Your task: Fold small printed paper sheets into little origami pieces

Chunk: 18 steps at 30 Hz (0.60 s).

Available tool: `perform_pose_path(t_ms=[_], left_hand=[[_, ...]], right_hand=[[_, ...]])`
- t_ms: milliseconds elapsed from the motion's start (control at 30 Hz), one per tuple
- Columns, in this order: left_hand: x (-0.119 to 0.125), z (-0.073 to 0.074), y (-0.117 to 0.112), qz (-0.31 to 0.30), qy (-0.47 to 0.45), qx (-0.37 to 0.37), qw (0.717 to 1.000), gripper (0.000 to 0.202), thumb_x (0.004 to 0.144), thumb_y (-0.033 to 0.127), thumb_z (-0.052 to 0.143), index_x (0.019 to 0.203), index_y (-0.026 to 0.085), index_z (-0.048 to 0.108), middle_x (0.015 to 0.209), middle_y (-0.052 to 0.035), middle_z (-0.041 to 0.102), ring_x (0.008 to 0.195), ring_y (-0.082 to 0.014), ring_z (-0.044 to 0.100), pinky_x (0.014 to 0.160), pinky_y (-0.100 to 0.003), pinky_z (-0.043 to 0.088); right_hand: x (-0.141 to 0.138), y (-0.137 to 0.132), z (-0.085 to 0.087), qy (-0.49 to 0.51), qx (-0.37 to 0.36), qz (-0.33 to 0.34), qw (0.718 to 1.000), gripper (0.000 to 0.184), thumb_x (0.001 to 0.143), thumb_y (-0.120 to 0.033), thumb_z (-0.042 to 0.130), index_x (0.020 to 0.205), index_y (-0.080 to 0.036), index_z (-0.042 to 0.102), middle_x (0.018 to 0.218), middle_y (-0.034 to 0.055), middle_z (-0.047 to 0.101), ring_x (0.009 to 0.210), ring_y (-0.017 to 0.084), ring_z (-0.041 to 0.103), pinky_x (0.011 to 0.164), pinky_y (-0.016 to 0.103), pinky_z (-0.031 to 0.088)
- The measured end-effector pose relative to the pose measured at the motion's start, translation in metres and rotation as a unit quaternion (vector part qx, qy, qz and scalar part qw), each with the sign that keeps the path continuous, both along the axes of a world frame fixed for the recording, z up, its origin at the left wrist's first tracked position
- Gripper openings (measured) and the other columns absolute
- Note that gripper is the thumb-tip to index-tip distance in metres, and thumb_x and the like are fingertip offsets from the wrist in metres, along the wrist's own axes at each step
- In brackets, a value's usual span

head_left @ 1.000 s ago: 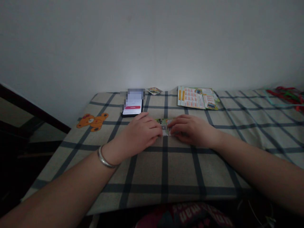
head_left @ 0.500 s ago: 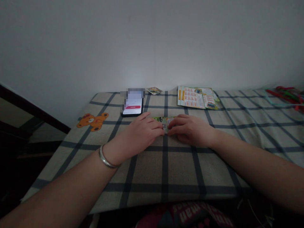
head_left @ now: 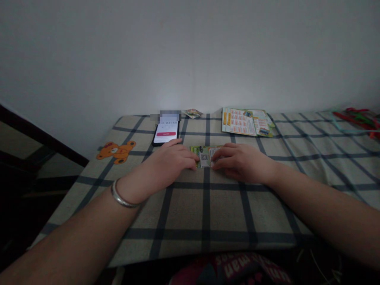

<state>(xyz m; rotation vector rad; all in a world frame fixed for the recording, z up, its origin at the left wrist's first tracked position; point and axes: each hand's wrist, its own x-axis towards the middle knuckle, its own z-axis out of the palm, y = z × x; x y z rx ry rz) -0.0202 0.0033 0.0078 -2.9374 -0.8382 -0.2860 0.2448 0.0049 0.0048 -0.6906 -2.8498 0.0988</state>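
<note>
A small printed paper leaflet (head_left: 204, 158) with a black-and-white square code and green edges lies flat on the checked tablecloth. My left hand (head_left: 170, 162), with a silver bangle at the wrist, lies at the leaflet's left end, fingers stretched and fingertips touching it. From the right, my right hand (head_left: 237, 162) covers the other end, its curved fingers pressed on the paper and its thumb mostly tucked beneath the palm. That end of the leaflet is hidden under the fingers.
A lit phone (head_left: 166, 132) sits just beyond my left hand. Behind are a small folded paper (head_left: 192, 113) and a stack of printed leaflets (head_left: 245, 122). An orange bear figure (head_left: 116, 152) is at left. Red and green strips (head_left: 359, 118) lie far right on the tablecloth (head_left: 190, 213).
My left hand has slid left along the leaflet, uncovering the square code and green left part. My right hand has shifted very slightly right. More of the phone's screen digits show.
</note>
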Motion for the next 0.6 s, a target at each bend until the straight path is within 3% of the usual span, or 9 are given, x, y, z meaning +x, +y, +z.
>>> perform_pose_path(t_ms=[167, 600], left_hand=[[-0.003, 0.001, 0.001, -0.007, 0.006, -0.001, 1.0, 0.028, 0.09, 0.007, 0.049, 0.09, 0.025, 0.07, 0.112, 0.0035, 0.071, 0.1, -0.0178, 0.061, 0.094, -0.039, 0.036], [-0.003, -0.001, 0.002, 0.013, -0.01, -0.029, 0.999, 0.029, 0.085, 0.005, 0.05, 0.085, 0.023, 0.073, 0.11, -0.0001, 0.071, 0.1, -0.0188, 0.062, 0.09, -0.036, 0.045]], right_hand=[[0.004, 0.001, 0.005, -0.005, -0.022, 0.002, 1.0, 0.023, 0.083, -0.014, 0.057, 0.1, -0.021, 0.071, 0.112, 0.0063, 0.067, 0.1, 0.02, 0.059, 0.086, 0.036, 0.049], [0.018, -0.001, 0.019, -0.048, -0.025, -0.009, 0.998, 0.024, 0.083, -0.013, 0.057, 0.097, -0.024, 0.073, 0.113, 0.0032, 0.069, 0.099, 0.02, 0.062, 0.083, 0.034, 0.049]])
